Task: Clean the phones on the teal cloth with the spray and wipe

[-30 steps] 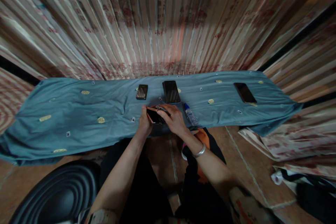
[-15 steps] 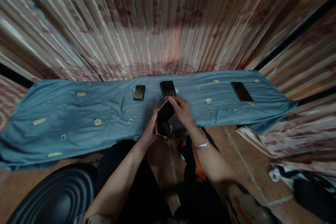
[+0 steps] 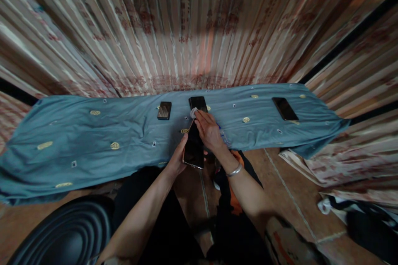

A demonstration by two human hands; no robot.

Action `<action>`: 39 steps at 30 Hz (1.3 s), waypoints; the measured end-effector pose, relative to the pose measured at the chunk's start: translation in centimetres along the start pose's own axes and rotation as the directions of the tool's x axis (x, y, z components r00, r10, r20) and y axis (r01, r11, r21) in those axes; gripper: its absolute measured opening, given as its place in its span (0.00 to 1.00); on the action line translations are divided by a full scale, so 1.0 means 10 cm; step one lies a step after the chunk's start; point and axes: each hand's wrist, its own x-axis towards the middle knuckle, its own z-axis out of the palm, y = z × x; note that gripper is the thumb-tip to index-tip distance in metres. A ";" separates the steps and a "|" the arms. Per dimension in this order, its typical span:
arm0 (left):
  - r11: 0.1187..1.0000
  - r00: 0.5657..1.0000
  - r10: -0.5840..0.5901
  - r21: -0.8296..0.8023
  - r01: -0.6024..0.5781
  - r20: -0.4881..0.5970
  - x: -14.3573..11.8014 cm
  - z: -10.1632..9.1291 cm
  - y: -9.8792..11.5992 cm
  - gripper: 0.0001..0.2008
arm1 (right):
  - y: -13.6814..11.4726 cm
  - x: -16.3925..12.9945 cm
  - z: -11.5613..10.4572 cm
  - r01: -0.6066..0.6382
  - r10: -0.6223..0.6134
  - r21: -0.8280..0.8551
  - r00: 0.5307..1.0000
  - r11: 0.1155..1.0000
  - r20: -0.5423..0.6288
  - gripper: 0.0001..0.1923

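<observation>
Phone (image 3: pixel 194 151), dark screen up, is held at the near edge of the blue cloth (image 3: pixel 87 136); we see the left hand (image 3: pixel 178 157) gripping its side, thumb along the edge. The right hand (image 3: pixel 210 133), fingers pressed together, pinches a pale wad (image 3: pixel 193 112) at its far end. Just beyond, we see a second phone (image 3: pixel 197 101), partly covered.

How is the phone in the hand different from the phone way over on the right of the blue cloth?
The held phone is up in the left hand, while the far-right phone lies on the blue cloth. The right hand hides part of the held phone, but nothing covers the far-right phone. Both show dark screens.
</observation>
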 end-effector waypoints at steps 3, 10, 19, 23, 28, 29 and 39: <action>0.997 0.995 0.080 -0.020 -0.081 -0.053 -0.02 0.01 0.05 0.25 | -0.07 -0.08 0.01 0.047 -0.049 0.028 0.995 0.999 0.081 0.29; 0.984 0.973 0.166 -0.031 -0.173 -0.158 0.01 0.01 0.14 0.25 | -0.19 -0.20 0.03 0.116 -0.150 0.136 0.951 0.984 0.269 0.33; 0.953 0.943 0.278 -0.075 -0.295 -0.181 0.08 -0.13 0.26 0.25 | -0.28 -0.28 -0.02 0.118 -0.203 0.250 0.915 0.961 0.348 0.28; 0.952 0.946 0.297 -0.037 -0.304 -0.126 0.05 -0.14 0.28 0.27 | -0.19 -0.29 -0.03 0.104 -0.153 0.178 0.944 0.979 0.292 0.27; 0.987 0.972 0.159 0.002 -0.161 -0.175 -0.02 -0.06 0.25 0.27 | -0.05 -0.23 -0.02 0.092 -0.109 0.088 0.971 0.992 0.211 0.30; 0.988 0.972 0.149 0.002 -0.151 -0.182 -0.03 -0.05 0.23 0.26 | -0.04 -0.21 -0.02 0.089 -0.104 0.080 0.974 0.993 0.202 0.30; 0.976 0.970 0.216 -0.008 -0.218 -0.113 0.08 -0.10 0.10 0.26 | -0.20 -0.17 0.02 0.117 -0.151 0.138 0.952 0.983 0.265 0.30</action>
